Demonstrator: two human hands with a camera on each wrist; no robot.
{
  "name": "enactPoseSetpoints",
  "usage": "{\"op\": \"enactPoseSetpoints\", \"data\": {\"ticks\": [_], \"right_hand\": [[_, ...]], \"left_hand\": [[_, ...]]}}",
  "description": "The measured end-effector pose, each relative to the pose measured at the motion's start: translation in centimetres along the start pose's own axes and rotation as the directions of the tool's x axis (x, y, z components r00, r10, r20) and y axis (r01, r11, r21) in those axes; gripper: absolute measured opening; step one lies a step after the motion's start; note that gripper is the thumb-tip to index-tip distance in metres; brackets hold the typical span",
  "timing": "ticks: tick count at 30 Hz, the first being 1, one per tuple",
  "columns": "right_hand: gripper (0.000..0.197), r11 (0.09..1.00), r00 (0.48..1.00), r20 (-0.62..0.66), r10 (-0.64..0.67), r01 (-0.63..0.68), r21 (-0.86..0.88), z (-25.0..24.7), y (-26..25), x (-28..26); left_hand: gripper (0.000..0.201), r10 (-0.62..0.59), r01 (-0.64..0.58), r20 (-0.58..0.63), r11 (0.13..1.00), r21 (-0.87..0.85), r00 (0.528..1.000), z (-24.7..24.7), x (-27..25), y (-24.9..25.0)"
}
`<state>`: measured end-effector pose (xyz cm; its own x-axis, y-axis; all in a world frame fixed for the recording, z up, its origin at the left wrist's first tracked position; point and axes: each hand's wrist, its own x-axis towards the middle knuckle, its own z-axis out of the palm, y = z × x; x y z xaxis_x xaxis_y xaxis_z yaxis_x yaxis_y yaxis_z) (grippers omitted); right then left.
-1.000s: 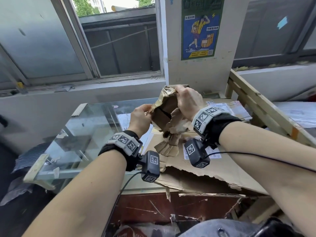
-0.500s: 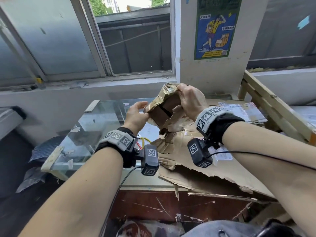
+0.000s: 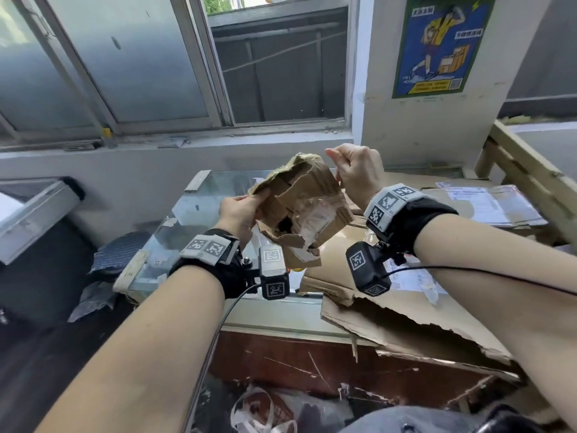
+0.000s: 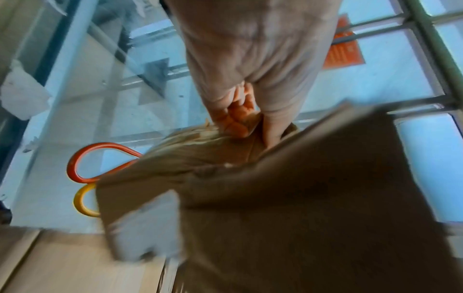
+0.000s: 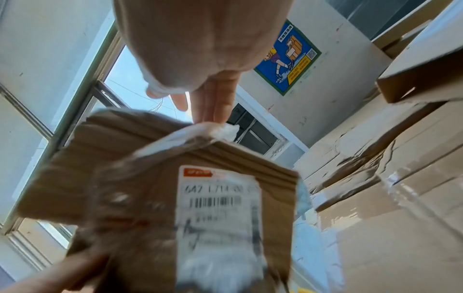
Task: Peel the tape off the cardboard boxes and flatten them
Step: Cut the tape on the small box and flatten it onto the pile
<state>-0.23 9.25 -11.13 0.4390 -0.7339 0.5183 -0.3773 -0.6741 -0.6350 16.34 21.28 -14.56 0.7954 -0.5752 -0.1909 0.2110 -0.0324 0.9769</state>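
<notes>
Head view: a torn, crumpled box (image 3: 299, 204) is held in the air above a glass table (image 3: 193, 214), between the 2 hands. The left hand (image 3: 239, 214) grips its left edge, thumb on top and fingers curled underneath. The right hand (image 3: 356, 173) is at the box's upper right corner, fingers curled, pinching a strip of clear tape (image 5: 200, 132) that stretches from the box's top edge; the right wrist view shows the fingertips (image 5: 213, 111) closed on the whitish bunched end of it. A white label (image 5: 218, 204) with a barcode is stuck on the box face nearest that camera. Left wrist view, blurred, shows the fingers pressed into the crushed cardboard, with a red loop (image 4: 82, 162) and a yellow loop (image 4: 82, 202) lying on the glass below. Flattened cardboard (image 3: 421, 310) lies on the table's right side under the right forearm. A poster (image 3: 437, 45) hangs on the wall behind.
</notes>
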Motion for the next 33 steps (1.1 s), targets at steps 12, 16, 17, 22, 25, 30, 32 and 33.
{"op": "enactPoseSetpoints", "data": {"ticks": [12,16,17,22,25,30,32,33], "right_hand": [[0.041,0.945,0.768,0.554,0.321,-0.226,-0.235,9.2,-0.2,-2.3],[0.046,0.914,0.619,0.685,0.384,-0.152,-0.376,12.9,-0.3,-4.2],[0.044,0.909,0.606,0.690,0.396,-0.156,-0.385,13.8,-0.3,-4.5],[0.026,0.856,0.571,0.661,0.487,-0.162,-0.491,16.9,0.3,-5.5],[0.019,0.816,0.559,0.626,0.543,-0.175,-0.552,18.0,0.8,-6.1],[0.032,0.780,0.595,0.551,0.585,-0.224,-0.585,19.4,1.3,-6.7],[0.041,0.769,0.580,0.534,0.615,-0.294,-0.568,19.8,1.6,-6.6],[0.051,0.757,0.554,0.532,0.641,-0.337,-0.560,19.7,1.8,-6.6]], "left_hand": [[0.019,-0.264,0.185,-0.164,0.905,-0.383,0.951,-4.3,3.4,-1.0],[0.025,-0.346,0.267,-0.106,0.856,-0.443,0.932,-5.2,4.1,-1.6],[0.025,-0.359,0.280,-0.096,0.846,-0.455,0.928,-5.6,4.2,-1.8],[0.022,-0.412,0.388,0.027,0.831,-0.399,0.911,-6.9,4.1,-3.7],[0.023,-0.492,0.435,0.038,0.727,-0.532,0.870,-7.5,3.9,-4.6],[0.015,-0.513,0.483,0.135,0.641,-0.597,0.848,-8.1,2.6,-5.2],[0.015,-0.537,0.511,0.158,0.608,-0.607,0.828,-8.1,2.5,-5.2],[0.016,-0.545,0.523,0.166,0.608,-0.597,0.822,-8.1,2.5,-5.2]]}}
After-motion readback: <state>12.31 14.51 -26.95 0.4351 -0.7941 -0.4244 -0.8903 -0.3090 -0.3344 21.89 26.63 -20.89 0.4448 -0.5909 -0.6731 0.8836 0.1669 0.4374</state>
